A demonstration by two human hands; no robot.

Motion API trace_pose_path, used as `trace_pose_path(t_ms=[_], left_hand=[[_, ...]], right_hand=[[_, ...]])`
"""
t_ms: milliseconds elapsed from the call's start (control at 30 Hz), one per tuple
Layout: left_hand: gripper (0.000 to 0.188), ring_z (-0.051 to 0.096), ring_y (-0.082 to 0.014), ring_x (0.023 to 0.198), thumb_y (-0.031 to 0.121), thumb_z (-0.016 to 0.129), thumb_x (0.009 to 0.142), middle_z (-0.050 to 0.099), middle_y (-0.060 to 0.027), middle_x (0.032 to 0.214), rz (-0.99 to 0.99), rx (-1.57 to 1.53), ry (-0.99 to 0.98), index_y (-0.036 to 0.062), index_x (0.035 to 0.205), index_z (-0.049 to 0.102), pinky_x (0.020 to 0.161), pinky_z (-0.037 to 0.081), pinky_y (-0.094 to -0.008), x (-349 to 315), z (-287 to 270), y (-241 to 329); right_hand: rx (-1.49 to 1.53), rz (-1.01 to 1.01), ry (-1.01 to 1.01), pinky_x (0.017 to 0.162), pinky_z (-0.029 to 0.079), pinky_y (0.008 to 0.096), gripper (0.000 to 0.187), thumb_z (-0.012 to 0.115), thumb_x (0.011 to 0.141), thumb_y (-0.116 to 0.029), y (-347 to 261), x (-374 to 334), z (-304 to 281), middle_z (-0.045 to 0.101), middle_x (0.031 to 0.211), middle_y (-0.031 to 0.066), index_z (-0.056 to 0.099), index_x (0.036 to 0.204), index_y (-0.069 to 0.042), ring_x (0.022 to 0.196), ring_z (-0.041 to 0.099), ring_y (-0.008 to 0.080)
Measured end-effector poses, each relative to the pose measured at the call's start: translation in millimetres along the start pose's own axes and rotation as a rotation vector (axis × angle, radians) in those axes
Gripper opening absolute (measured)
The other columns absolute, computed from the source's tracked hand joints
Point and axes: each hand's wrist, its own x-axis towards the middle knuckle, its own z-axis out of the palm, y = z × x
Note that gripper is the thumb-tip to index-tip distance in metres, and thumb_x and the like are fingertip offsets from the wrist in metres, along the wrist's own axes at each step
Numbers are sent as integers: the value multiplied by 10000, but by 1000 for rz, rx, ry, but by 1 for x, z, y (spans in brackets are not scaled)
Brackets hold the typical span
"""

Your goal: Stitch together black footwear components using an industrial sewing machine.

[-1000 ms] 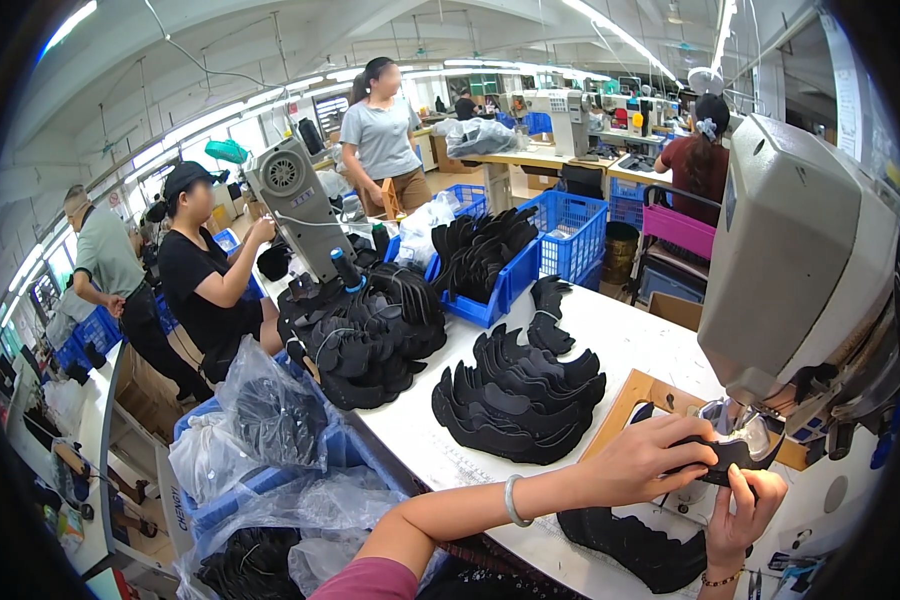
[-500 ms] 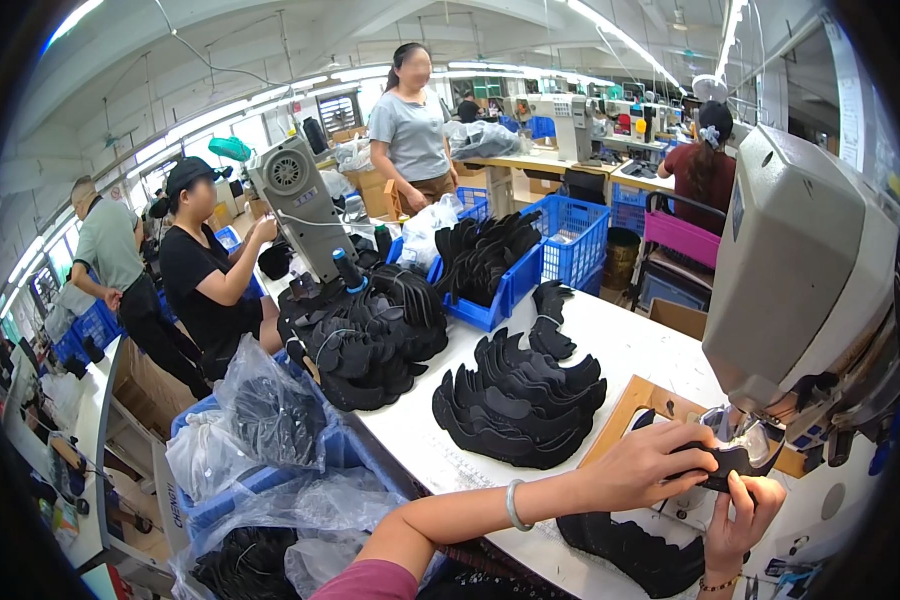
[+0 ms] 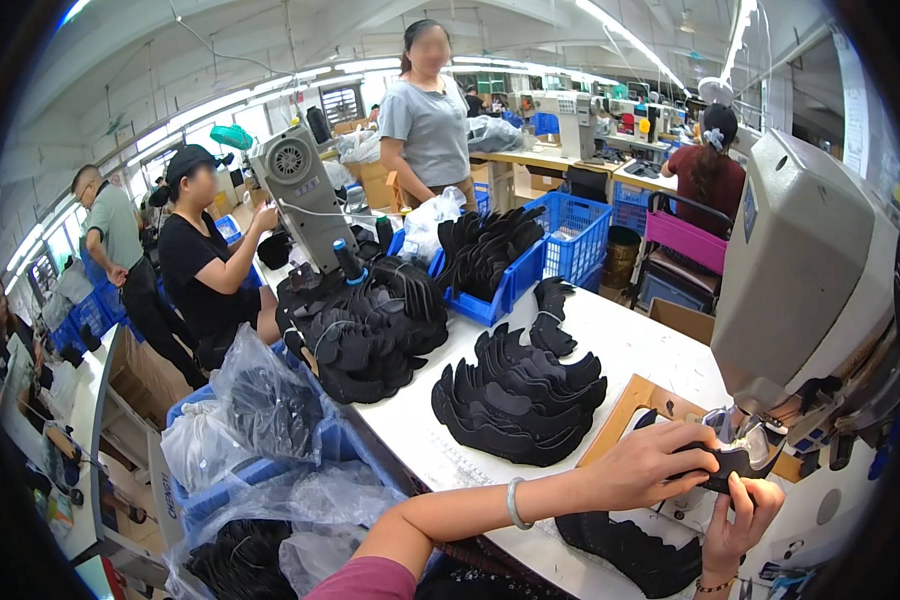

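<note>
My left hand (image 3: 658,462) reaches across from the lower left, fingers bent over the upper side of a black curved fabric piece (image 3: 738,462). From below, my right hand (image 3: 745,515) pinches the same piece between thumb and fingers. Both hands hold it under the head of the grey sewing machine (image 3: 810,270), close to the needle area, which is partly hidden. Below my left forearm lies another group of black curved pieces (image 3: 630,550). A fanned stack of similar pieces (image 3: 520,400) rests on the white table (image 3: 450,480) to the left of my hands.
A wooden board (image 3: 625,410) borders the machine bed. Bundled black pieces (image 3: 370,320) and a filled blue bin (image 3: 485,308) stand farther back. Blue crates with plastic bags (image 3: 260,410) sit at left. One person (image 3: 200,250) works at another machine; another (image 3: 425,120) stands behind the table.
My hands and the black piece keep nearly the same place. The standing person in grey has shifted to the right and closer. Another person has come into view at the far left.
</note>
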Motion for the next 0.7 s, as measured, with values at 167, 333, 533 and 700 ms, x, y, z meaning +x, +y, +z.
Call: trace_pose_path(t_ms=[167, 333, 533, 700], left_hand=[[151, 573, -250, 893, 103, 662, 784, 545, -77, 1029, 20, -5, 1, 46, 920, 625, 750, 469, -347, 1, -2, 1], [148, 572, -255, 895, 104, 661, 780, 539, -73, 1030, 22, -23, 8, 55, 911, 615, 749, 468, -347, 2, 2, -3], [148, 570, -262, 890, 104, 661, 780, 538, -76, 1035, 20, -30, 31, 57, 912, 614, 743, 465, -344, -2, -2, -4], [143, 564, -268, 898, 110, 656, 791, 539, -84, 1045, 18, -83, 27, 59, 917, 611, 755, 456, -348, -3, 2, -3]], right_hand=[[-17, -8, 3, 801, 400, 404, 329, 634, 718, 76, 2, -2, 2, 514, 958, 91, 603, 1029, -27, 896, 480, 276], [-25, -23, 8, 812, 398, 412, 332, 625, 723, 82, 6, -4, 2, 511, 962, 97, 599, 1038, -18, 913, 475, 280], [-12, -19, 3, 811, 398, 411, 313, 615, 748, 80, 8, -6, 8, 508, 970, 106, 600, 1049, -6, 917, 472, 279], [-11, -50, 27, 806, 400, 408, 282, 597, 769, 72, 12, -9, 6, 503, 970, 120, 601, 1045, 14, 913, 475, 283]])
